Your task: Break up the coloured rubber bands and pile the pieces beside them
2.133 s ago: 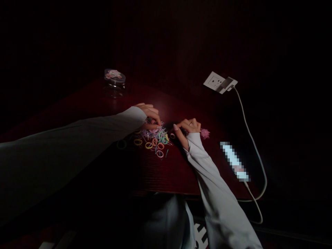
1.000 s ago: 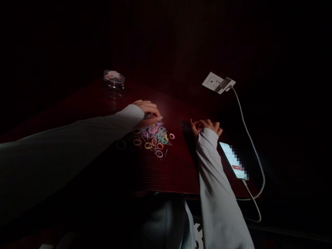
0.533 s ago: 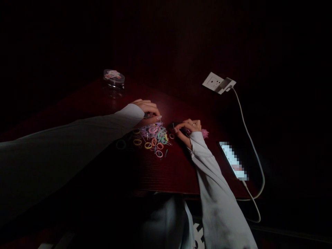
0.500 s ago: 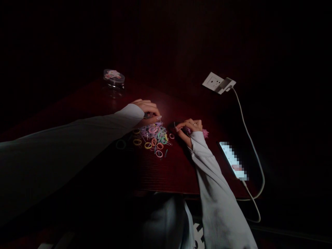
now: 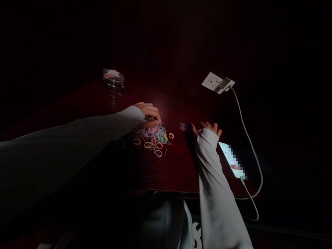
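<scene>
A mixed heap of small elastic hair ties (image 5: 153,131) in purple, pink, yellow, green and orange lies on the dark red table. My left hand (image 5: 149,112) is at the far side of this heap, fingers curled, thumb and forefinger tips together; what they pinch is too small to make out. To the right, my right hand (image 5: 209,128) rests low with its fingers apart, over a smaller group of purple and pink hair ties (image 5: 183,127). Part of that group is hidden beneath the hand.
A clear round jar (image 5: 113,83) with a flower-patterned lid stands at the back left. A lit phone (image 5: 232,160) lies at the right on a white cable (image 5: 245,124) running to a charger (image 5: 226,84) in a wall socket (image 5: 212,82). The table's front edge (image 5: 166,191) is near my lap.
My right hand has moved right, from beside the heap to over the smaller group, and its pinch has opened. The left hand has sunk slightly toward the heap.
</scene>
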The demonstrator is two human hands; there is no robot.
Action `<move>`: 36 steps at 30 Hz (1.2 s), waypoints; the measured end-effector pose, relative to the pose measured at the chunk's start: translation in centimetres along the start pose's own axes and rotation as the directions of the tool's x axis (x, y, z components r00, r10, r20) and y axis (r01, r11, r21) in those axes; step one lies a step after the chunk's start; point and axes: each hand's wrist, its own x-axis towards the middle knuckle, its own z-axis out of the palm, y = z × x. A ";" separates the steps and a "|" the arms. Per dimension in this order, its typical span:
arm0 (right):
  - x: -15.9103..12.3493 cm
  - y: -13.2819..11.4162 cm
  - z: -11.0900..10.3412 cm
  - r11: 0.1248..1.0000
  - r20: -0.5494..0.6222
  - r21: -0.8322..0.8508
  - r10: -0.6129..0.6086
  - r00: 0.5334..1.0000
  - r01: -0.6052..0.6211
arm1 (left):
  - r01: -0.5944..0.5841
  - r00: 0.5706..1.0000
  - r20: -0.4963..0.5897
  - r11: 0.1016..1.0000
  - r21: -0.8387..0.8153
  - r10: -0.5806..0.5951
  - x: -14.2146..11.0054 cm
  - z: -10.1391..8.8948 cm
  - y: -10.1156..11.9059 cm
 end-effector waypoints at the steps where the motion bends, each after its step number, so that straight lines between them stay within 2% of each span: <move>1: 0.1 -0.1 0.2 1.000 -0.009 -0.002 0.011 1.000 -0.011 | -0.023 1.000 0.013 0.999 -0.023 0.023 0.0 0.1 0.0; 4: 0.2 -0.7 0.4 1.000 0.003 -0.005 0.030 1.000 -0.030 | -0.107 0.993 0.039 0.990 -0.092 0.111 -0.1 0.7 0.2; 9: 0.4 -1.5 0.0 0.997 0.125 -0.033 0.070 0.990 -0.067 | -0.183 0.971 0.129 0.975 -0.129 0.199 -0.5 1.7 0.4; 12: 0.3 -1.7 -0.5 0.997 0.137 0.006 0.070 0.988 -0.072 | -0.226 0.960 0.133 0.963 -0.149 0.246 -0.6 1.7 0.2; 15: 0.1 -2.3 -1.2 0.989 0.133 0.150 -0.018 0.991 -0.002 | -0.225 0.965 0.107 0.965 -0.135 0.240 -0.5 1.3 0.1; 17: -0.2 -3.0 -1.7 0.954 0.164 0.288 -0.139 0.977 0.088 | -0.207 0.970 0.102 0.971 -0.116 0.219 -0.4 0.9 0.1; 20: -0.6 -4.1 -2.1 0.868 0.250 0.456 -0.338 0.907 0.198 | -0.193 0.972 0.115 0.975 -0.112 0.205 -0.4 0.6 0.2; 22: -0.8 -4.5 -2.2 0.834 0.292 0.498 -0.419 0.860 0.238 | -0.195 0.972 0.109 0.974 -0.114 0.207 -0.4 0.6 0.2; 28: -1.2 -4.6 -2.7 0.790 0.310 0.528 -0.520 0.796 0.310 | -0.239 0.965 0.075 0.963 -0.123 0.250 -0.4 0.6 0.3; 36: -1.5 -5.2 -2.6 0.795 0.346 0.514 -0.535 0.771 0.322 | -0.222 0.968 0.095 0.968 -0.117 0.233 -0.4 0.4 0.6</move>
